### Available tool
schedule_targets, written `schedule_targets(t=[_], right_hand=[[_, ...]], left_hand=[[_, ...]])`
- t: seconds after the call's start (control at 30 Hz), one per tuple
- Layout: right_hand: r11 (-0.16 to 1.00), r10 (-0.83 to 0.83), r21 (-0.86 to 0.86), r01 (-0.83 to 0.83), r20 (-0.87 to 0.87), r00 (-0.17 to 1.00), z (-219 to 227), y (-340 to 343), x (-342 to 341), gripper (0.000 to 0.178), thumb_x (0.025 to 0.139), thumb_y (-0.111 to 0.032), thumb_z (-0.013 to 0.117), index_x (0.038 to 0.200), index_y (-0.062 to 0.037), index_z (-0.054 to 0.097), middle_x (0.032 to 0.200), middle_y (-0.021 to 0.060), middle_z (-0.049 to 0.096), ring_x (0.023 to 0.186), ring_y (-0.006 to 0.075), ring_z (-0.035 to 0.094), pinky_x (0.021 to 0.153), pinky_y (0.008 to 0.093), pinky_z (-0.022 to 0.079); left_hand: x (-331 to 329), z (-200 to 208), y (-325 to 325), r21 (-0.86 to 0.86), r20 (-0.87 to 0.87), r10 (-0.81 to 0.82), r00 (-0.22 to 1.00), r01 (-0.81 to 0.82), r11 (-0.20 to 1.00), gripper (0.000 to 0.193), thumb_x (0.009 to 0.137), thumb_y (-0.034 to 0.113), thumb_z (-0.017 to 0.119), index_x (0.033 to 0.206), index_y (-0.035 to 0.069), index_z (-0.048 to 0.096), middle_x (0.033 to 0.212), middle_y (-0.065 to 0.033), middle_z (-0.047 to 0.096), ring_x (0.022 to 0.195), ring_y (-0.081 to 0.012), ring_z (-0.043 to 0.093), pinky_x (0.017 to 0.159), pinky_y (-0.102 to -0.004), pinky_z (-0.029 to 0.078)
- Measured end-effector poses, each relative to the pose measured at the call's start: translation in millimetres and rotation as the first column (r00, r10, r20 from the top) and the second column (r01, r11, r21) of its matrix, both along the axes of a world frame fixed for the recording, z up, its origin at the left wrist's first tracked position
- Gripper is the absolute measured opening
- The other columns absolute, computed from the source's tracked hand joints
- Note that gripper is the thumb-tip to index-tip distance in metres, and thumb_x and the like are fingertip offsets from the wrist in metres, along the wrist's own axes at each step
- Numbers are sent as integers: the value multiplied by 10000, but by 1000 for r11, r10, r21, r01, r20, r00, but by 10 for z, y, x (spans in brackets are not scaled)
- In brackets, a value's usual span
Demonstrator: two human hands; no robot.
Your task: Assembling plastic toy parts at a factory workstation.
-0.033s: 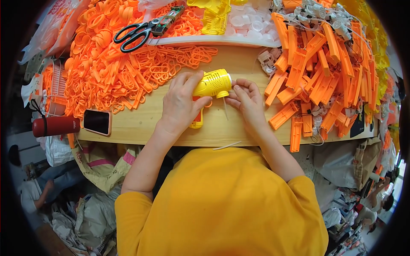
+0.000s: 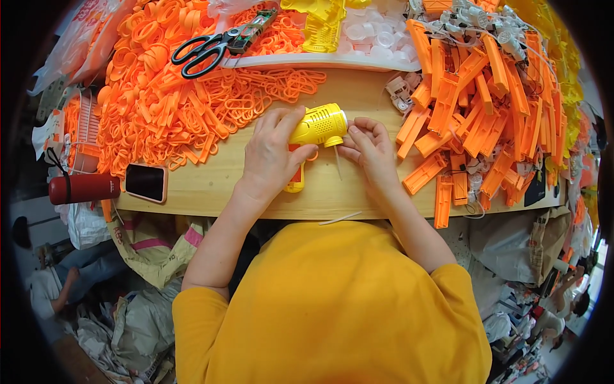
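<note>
A yellow toy gun (image 2: 318, 126) lies on its side above the table, its perforated barrel pointing right and ending in a white rim (image 2: 345, 120). My left hand (image 2: 270, 150) is wrapped round the rear of the barrel. Below that hand the yellow grip (image 2: 295, 183) shows, with some orange at the trigger. From a round yellow spout under the front of the barrel hangs a thin pale tube (image 2: 339, 165). My right hand (image 2: 373, 153) is closed in a pinch right beside the front end; whatever its fingertips hold is hidden.
Orange rings and loops (image 2: 173, 96) heap up at left, orange battery-box-like parts (image 2: 476, 109) with wires at right. Black-handled scissors (image 2: 203, 54) rest by a white tray (image 2: 320, 61). A phone (image 2: 146, 183), a red bottle (image 2: 84, 189) and a white stick (image 2: 340, 218) lie along the near edge.
</note>
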State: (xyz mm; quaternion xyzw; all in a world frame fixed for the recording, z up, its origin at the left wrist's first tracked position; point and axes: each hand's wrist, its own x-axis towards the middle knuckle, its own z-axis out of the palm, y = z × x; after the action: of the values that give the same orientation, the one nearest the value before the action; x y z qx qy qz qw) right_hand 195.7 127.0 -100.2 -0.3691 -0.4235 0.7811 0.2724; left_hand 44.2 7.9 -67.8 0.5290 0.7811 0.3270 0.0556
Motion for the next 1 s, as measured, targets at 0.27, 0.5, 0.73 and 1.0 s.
schedule_targets(t=[0.27,0.5,0.73,1.0], right_hand=[[941,268,198,-276,64,961,257,41,-9,552,862,-162,708,1307,-31,409,1121,100,592,966,153,606,815,288,514],[562,178,812,-162,73,981,418,-166,-58,695,741,-168,833,1271,-10,411,1032,122,614,917,181,637,777,289,527],[481,138,859,-175,123,983,452,-207,-48,730,730,-170,845,1270,4,385,1039,148,613,938,200,642,794,300,526],[489,456,790,-369,129,880,651,15,101,673,889,-218,639,1426,-8,293,1252,144,483,1116,175,517,945,320,431]], left_hand=[[161,-53,-113,331,-81,-128,989,147,932,636,642,100,828,1236,67,602,1209,-160,549,1116,-349,541,939,-421,472],[146,-297,-182,592,-103,-134,986,169,788,626,691,83,808,1266,80,561,1294,-170,504,1169,-375,514,977,-451,456],[163,-344,-139,645,-74,-161,984,170,745,648,731,104,798,1308,123,503,1334,-170,459,1206,-364,492,1001,-448,453],[61,-296,-156,652,-56,-165,985,161,741,680,704,129,832,1303,141,511,1334,-151,471,1208,-353,497,1003,-450,454]])
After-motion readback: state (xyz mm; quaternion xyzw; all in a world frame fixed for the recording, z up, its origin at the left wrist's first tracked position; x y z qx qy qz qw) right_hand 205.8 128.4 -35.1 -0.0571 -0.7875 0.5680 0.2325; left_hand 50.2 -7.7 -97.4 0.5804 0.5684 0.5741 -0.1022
